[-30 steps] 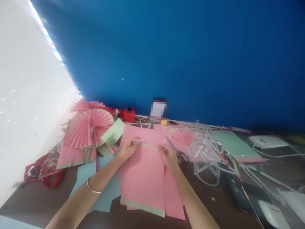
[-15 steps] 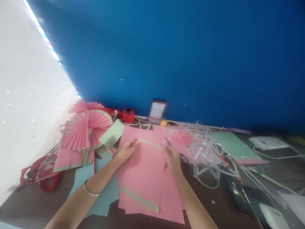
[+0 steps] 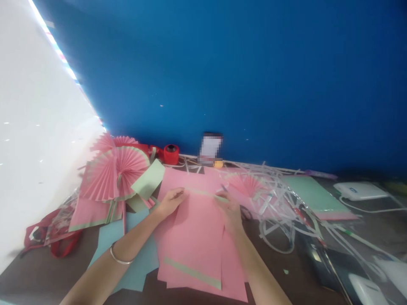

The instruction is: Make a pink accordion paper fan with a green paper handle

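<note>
A pink paper sheet with a pale green strip across its near end lies over other pink sheets. Another narrow pale green strip runs along its far edge, between my hands. My left hand pinches the far left corner, thumb and fingers together. At the far right corner, my right hand has its fingers closed on the sheet at the strip's end. A silver bangle circles my left wrist.
Pleated pink paper fans stand at the left, near a red tape roll and light blue paper. A tangle of white paper strips, a green paper pack and a white device lie at the right. A blue wall rises behind.
The top pink sheet has shifted slightly to the right at its near end. My right fingers have moved a little along the far edge strip; my left hand has barely moved.
</note>
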`<state>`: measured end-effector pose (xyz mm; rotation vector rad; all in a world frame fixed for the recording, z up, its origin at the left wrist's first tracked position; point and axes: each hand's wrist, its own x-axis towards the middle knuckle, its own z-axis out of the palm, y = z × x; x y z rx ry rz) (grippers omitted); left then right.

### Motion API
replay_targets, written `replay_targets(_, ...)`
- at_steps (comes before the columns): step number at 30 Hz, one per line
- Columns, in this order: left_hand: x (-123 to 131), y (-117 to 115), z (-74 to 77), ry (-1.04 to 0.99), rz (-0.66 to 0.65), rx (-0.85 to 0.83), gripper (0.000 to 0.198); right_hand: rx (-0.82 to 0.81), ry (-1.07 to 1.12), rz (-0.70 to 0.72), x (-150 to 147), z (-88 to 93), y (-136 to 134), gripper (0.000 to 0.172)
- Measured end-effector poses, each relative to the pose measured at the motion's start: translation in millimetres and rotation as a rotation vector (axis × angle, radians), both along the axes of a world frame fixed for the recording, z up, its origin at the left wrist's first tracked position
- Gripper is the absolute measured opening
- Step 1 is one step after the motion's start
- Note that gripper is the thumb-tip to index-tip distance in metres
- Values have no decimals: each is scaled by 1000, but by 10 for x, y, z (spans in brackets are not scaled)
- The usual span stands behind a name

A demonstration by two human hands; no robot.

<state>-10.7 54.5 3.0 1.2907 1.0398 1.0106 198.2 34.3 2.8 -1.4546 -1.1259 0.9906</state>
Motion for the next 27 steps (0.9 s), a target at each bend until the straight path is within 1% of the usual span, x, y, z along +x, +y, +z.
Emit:
replay_targets(3, -8, -9, 12, 1, -14, -17, 39, 22, 50, 1, -13, -37, 8, 30)
replay_targets(7, -8, -32, 16, -12, -78, -70, 40, 73, 73, 27, -16, -59, 0, 22)
replay_targets(9, -8, -35, 5, -17, -67, -67, 39, 80, 73, 23, -13, -55, -9, 23)
replay_targets(12, -20, -18, -23, -44, 7, -28, 35, 75, 104, 37, 5, -50, -7, 40)
replay_targets(14, -35, 2, -44, -60, 82, 2, 33, 112, 112, 17, 28, -49, 8, 49)
replay_targets(16, -47, 20, -59, -63, 202, 35, 28, 179, 50, -30, 54, -37, 27, 50)
replay_targets(18, -51, 25, -67, -85, 319, 82, 25, 234, -110, -38, 67, 1, 33, 43)
replay_targets(19, -50, 23, -68, -106, 351, 102, 29, 256, -210, -4, 63, 31, 26, 37)
replay_targets(20, -47, 19, -70, -126, 360, 116, 33, 275, -314, 63, 51, 66, 9, 30)
replay_targets(22, -41, 6, -77, -117, 354, 128, 36, 325, -518, 256, 5, 145, -63, 21)
replay_targets(24, -45, -4, -92, -36, 400, 165, 33, 376, -720, 462, -60, 217, -191, 20)
replay_targets(26, -58, -7, -112, 70, 459, 270, 30, 430, -913, 596, -125, 266, -361, 23)
replay_targets(27, -66, -7, -121, 110, 482, 335, 30, 451, -978, 639, -153, 279, -452, 25)
